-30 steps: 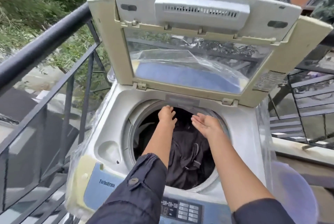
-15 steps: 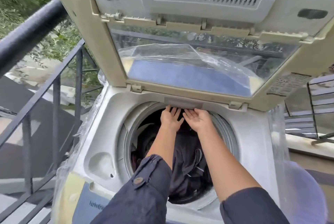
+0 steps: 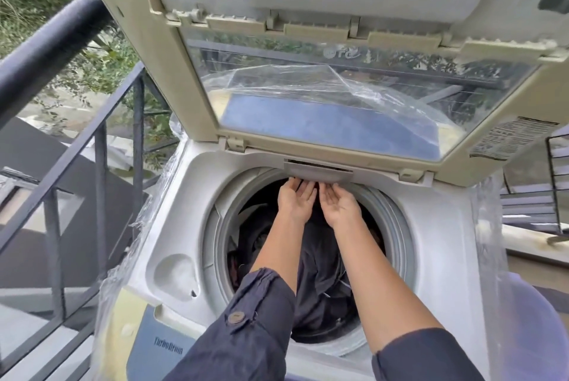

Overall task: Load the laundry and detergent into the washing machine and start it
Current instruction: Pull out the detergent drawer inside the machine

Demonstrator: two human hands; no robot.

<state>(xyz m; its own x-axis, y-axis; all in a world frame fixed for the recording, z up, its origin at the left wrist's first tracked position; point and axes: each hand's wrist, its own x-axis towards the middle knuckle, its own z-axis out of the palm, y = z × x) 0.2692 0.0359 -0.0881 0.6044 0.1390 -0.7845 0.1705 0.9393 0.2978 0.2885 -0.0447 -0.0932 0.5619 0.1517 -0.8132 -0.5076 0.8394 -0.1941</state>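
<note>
Out on the left, a dark railing (image 3: 46,54) runs close beside the washing machine (image 3: 172,205), whose body is wrapped in loose clear plastic film (image 3: 123,260). That film is one hazard: if it drifts over the rim it can snag a sleeve or get dragged in with the load.

Moving in, the drum (image 3: 221,226) is open and the dark laundry (image 3: 320,282) sits inside it, heaped high toward the near edge. A strap or a fold left riding the rim could jam against the tub once it spins.

Both arms reach across the opening. The left hand (image 3: 296,200) is palm-up, fingers stretched and unclenched, tips tucked just under the grey drawer (image 3: 318,169) at the back of the opening. The right hand (image 3: 340,206) lies just beside it, also loose and gripping nothing, fingertips at the same lip. It looks like the detergent drawer, about to be pulled. A crooked tug from one side could bind it, and no detergent is in view yet.

Above, the lid (image 3: 354,97) leans forward over the wrists; a knock could bring it down on them.
</note>
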